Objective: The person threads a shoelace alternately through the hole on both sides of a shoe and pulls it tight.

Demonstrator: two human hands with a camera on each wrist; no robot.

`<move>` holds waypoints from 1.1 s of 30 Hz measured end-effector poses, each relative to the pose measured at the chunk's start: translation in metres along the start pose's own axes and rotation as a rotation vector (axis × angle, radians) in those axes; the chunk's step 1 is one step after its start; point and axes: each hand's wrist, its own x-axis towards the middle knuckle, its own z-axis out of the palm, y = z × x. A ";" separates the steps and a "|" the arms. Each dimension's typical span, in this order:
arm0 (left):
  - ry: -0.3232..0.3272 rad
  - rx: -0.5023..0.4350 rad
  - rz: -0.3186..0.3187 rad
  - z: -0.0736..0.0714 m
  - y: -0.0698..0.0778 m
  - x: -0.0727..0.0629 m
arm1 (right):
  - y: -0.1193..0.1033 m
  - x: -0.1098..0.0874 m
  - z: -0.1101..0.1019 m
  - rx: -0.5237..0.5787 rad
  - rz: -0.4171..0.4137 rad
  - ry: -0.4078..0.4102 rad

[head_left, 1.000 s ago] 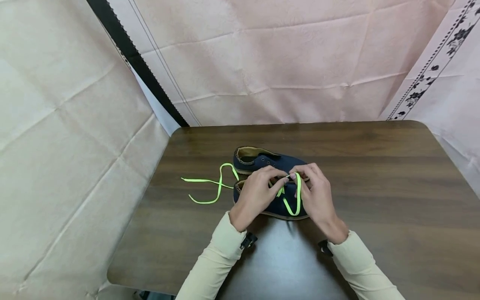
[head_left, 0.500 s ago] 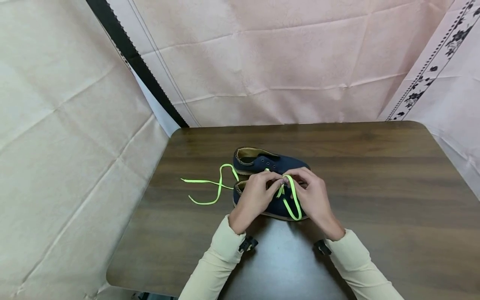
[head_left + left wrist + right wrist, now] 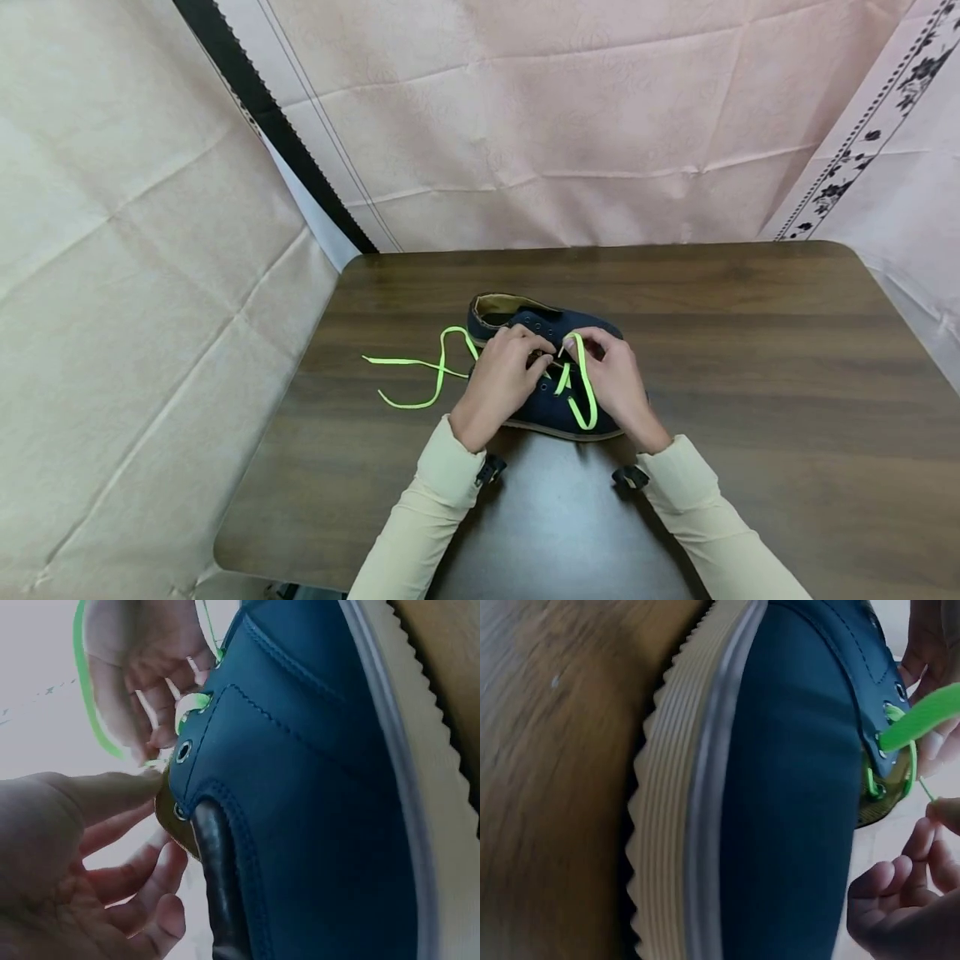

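Note:
A navy shoe [image 3: 551, 417] with a tan ridged sole lies sideways on the table, toe to the right. A lime-green shoelace [image 3: 586, 387] runs through its front eyelets and loops over the toe side. My right hand [image 3: 613, 379] pinches the lace near its end, just above the eyelets. Thumb and index finger of my left hand [image 3: 504, 375] meet at the shoe's tan tongue [image 3: 169, 817], beside two unlaced eyelets [image 3: 184, 751]; its other fingers curl loosely. In the right wrist view a thin stretch of lace [image 3: 928, 789] spans between the two hands' fingertips.
A second navy shoe [image 3: 581, 323], its visible eyelets unlaced, stands just behind the first. Another lime-green lace [image 3: 412, 406] lies loosely crossed on the brown wooden table [image 3: 787, 375] to the left. Pinkish cloth [image 3: 600, 125] hangs beyond the table's far edge.
Both hands have shifted left, and their fingertips, earlier together on the lace, have moved apart. The lace loop has moved slightly left with the right hand.

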 end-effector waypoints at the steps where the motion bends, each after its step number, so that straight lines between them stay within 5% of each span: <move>1: -0.011 0.003 0.003 0.000 0.000 0.001 | 0.001 0.001 0.001 0.004 0.018 -0.012; 15: -0.065 -0.051 -0.032 0.001 -0.007 0.002 | -0.003 0.012 0.003 0.094 0.274 -0.155; 23: -0.043 -0.076 -0.029 0.005 -0.011 0.000 | -0.007 0.015 0.005 0.092 0.308 -0.226; 25: -0.014 -0.060 0.023 0.006 -0.014 0.000 | -0.006 0.016 0.004 0.083 0.310 -0.260; 33: 0.034 0.227 0.461 0.003 -0.026 0.000 | -0.007 0.026 -0.007 0.032 0.344 -0.422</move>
